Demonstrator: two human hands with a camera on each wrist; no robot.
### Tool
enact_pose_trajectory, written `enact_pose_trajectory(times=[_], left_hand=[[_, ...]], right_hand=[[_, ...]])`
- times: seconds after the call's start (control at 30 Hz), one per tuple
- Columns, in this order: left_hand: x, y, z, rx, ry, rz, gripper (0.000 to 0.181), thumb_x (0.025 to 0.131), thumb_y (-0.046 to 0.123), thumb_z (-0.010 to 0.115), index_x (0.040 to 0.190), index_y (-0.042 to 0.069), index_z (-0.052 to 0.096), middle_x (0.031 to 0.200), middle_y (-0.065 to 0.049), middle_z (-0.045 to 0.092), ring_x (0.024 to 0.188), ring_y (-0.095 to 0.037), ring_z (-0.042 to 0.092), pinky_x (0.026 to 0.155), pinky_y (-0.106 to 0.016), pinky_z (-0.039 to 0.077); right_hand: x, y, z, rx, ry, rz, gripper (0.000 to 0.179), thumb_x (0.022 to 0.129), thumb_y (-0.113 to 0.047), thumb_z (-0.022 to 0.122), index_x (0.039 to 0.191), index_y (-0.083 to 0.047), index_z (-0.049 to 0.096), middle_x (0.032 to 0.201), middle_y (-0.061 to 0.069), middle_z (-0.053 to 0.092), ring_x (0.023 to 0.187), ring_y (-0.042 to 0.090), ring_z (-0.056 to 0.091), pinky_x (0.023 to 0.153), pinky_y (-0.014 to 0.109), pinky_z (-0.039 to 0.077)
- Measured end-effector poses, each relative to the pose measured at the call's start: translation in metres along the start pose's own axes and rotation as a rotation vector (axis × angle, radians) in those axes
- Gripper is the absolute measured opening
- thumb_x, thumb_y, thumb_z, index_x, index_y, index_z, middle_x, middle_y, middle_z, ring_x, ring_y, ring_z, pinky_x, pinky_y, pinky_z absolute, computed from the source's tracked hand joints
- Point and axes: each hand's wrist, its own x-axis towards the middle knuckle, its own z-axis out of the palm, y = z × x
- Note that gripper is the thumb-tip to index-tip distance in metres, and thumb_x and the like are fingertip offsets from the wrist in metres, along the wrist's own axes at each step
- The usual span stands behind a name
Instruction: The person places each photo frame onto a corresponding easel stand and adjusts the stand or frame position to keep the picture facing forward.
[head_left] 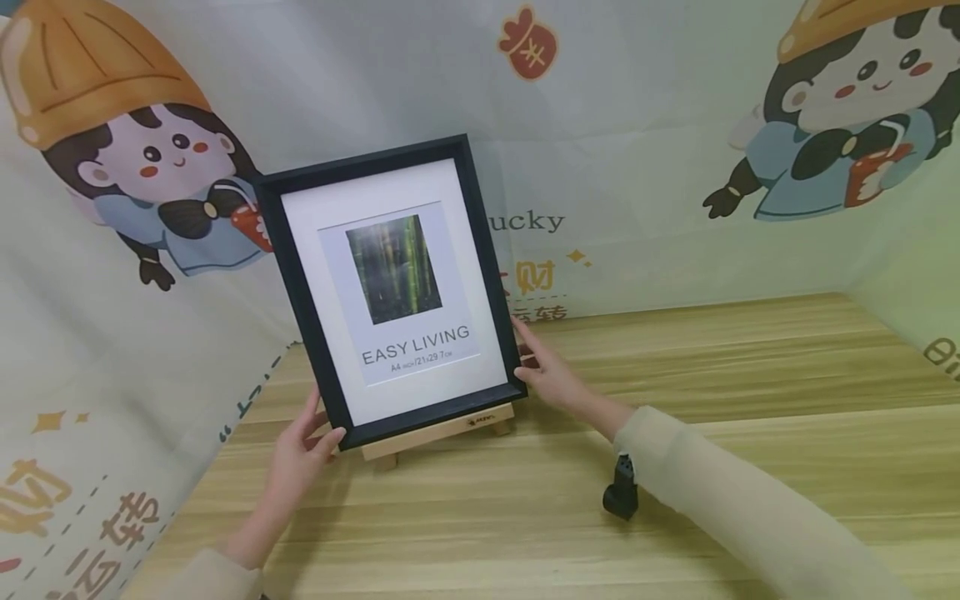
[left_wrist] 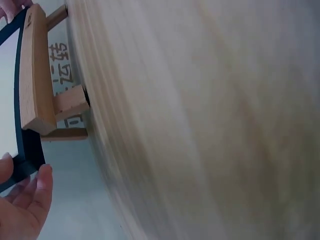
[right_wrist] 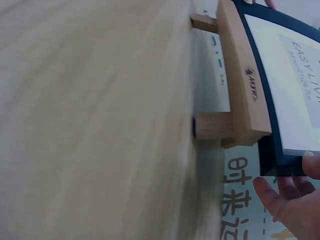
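Left grip (head_left: 297,457) and right grip (head_left: 553,377) pinch a black rectangular picture frame (head_left: 397,292) on a wooden easel (head_left: 438,432); uneven release risks toppling.

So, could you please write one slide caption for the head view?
The person's left grip and right grip hold a black picture frame on a wooden tabletop easel.

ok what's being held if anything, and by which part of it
The picture frame: left hand and right hand each grip it near a bottom corner.
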Motion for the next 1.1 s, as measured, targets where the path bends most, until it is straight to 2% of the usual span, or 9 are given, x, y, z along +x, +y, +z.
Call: enact_pose_trajectory(times=[0.1,0.17,0.3,0.4,0.53,0.6,0.7,0.9,1.1], left_hand=[[-0.005,0.001,0.002,-0.002,-0.005,-0.015,0.076,0.088,-0.002,0.055,0.147,0.015,0.011,0.135,-0.031,0.039,0.107,-0.044,0.053,0.070,-0.029,0.056],[-0.008,0.000,0.005,-0.014,-0.009,-0.027,0.080,0.086,-0.003,0.058,0.147,0.015,0.009,0.133,-0.032,0.040,0.105,-0.043,0.055,0.069,-0.027,0.055],[-0.010,0.002,0.013,-0.092,-0.021,-0.058,0.090,0.082,-0.008,0.061,0.148,0.016,0.005,0.129,-0.036,0.042,0.093,-0.038,0.062,0.065,-0.026,0.056],[-0.012,0.005,0.018,-0.151,-0.022,-0.081,0.098,0.080,-0.011,0.061,0.148,0.023,0.000,0.129,-0.036,0.039,0.083,-0.029,0.065,0.063,-0.026,0.056],[-0.014,0.008,0.023,-0.199,-0.009,-0.110,0.103,0.078,-0.012,0.062,0.147,0.032,-0.002,0.130,-0.034,0.038,0.074,-0.018,0.065,0.061,-0.025,0.055],[-0.014,0.009,0.025,-0.216,0.001,-0.121,0.104,0.078,-0.013,0.062,0.147,0.033,-0.002,0.130,-0.033,0.037,0.072,-0.017,0.064,0.060,-0.026,0.055],[-0.015,0.011,0.028,-0.219,0.017,-0.127,0.106,0.077,-0.014,0.061,0.147,0.034,-0.002,0.132,-0.032,0.035,0.071,-0.017,0.064,0.059,-0.026,0.055],[-0.014,0.011,0.032,-0.201,0.043,-0.136,0.106,0.077,-0.015,0.060,0.146,0.036,-0.003,0.135,-0.032,0.032,0.069,-0.017,0.062,0.059,-0.025,0.055],[-0.014,0.011,0.034,-0.203,0.061,-0.143,0.107,0.078,-0.016,0.059,0.145,0.039,-0.002,0.134,-0.030,0.032,0.067,-0.013,0.059,0.058,-0.025,0.055]], right_hand=[[-0.006,0.004,0.006,0.027,0.025,0.032,0.069,0.090,0.007,0.046,0.148,-0.012,0.013,0.126,0.027,0.046,0.113,0.037,0.047,0.089,0.043,0.047],[-0.009,0.007,0.010,0.048,0.043,0.043,0.068,0.090,0.007,0.045,0.147,-0.011,0.014,0.125,0.028,0.047,0.110,0.037,0.049,0.082,0.043,0.049],[-0.014,0.010,0.016,0.083,0.084,0.076,0.065,0.090,0.007,0.044,0.147,-0.011,0.017,0.123,0.029,0.048,0.102,0.037,0.053,0.072,0.044,0.051],[-0.019,0.011,0.021,0.123,0.116,0.108,0.065,0.090,0.006,0.045,0.147,-0.013,0.019,0.130,0.027,0.044,0.102,0.036,0.052,0.067,0.042,0.052],[-0.026,0.010,0.030,0.242,0.135,0.168,0.072,0.087,0.009,0.050,0.147,-0.014,0.018,0.130,0.028,0.042,0.099,0.034,0.055,0.069,0.039,0.053],[-0.027,0.010,0.034,0.306,0.146,0.196,0.077,0.084,0.012,0.052,0.147,-0.014,0.017,0.124,0.029,0.043,0.093,0.030,0.057,0.071,0.037,0.053],[-0.027,0.009,0.039,0.346,0.168,0.224,0.083,0.081,0.014,0.055,0.148,-0.016,0.016,0.122,0.027,0.044,0.085,0.024,0.057,0.070,0.033,0.052],[-0.025,0.011,0.043,0.344,0.182,0.255,0.087,0.079,0.016,0.057,0.148,-0.016,0.015,0.123,0.026,0.043,0.084,0.023,0.056,0.070,0.027,0.051],[-0.025,0.014,0.044,0.286,0.183,0.215,0.085,0.079,0.015,0.057,0.148,-0.012,0.015,0.124,0.026,0.043,0.088,0.027,0.057,0.070,0.024,0.048]])
